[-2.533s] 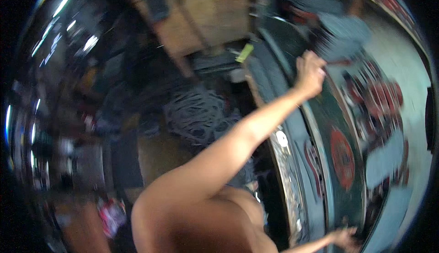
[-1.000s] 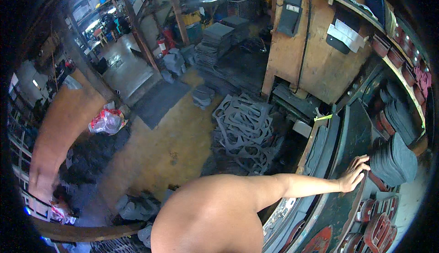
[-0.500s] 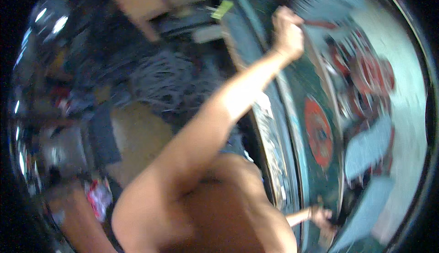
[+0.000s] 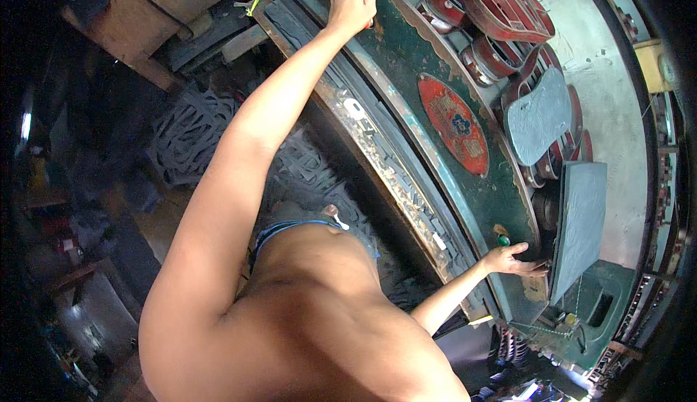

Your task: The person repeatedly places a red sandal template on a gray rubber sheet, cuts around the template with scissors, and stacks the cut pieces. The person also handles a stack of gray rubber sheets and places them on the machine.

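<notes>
Up at the top, my left hand (image 4: 352, 1) lies on the dark green machine front (image 4: 396, 50), its fingers curled beside the end of a red metal strip. What they grip, if anything, is hidden. Lower right, my right hand (image 4: 510, 260) reaches over the front, thumb and fingers stretched apart. Its fingertips are close to the edge of a dark grey rectangular slab (image 4: 581, 224); whether they touch, I cannot tell. A green button (image 4: 503, 240) sits just above that hand. Red sole-shaped metal frames (image 4: 508, 13) stand on the pale bed, with a grey sole-shaped piece (image 4: 539, 115) over some.
A red oval plate (image 4: 456, 124) is fixed to the machine front. Grey scraps lie along the trough (image 4: 396, 177) before it. Cut grey offcuts (image 4: 192, 133) pile on the floor at left. A brown box-like block (image 4: 174, 2) stands at upper left.
The view has swung and sharpened, so both hands appear farther left or higher. My left hand stays at the machine front; my right hand has come fully into view beside the grey slab.
</notes>
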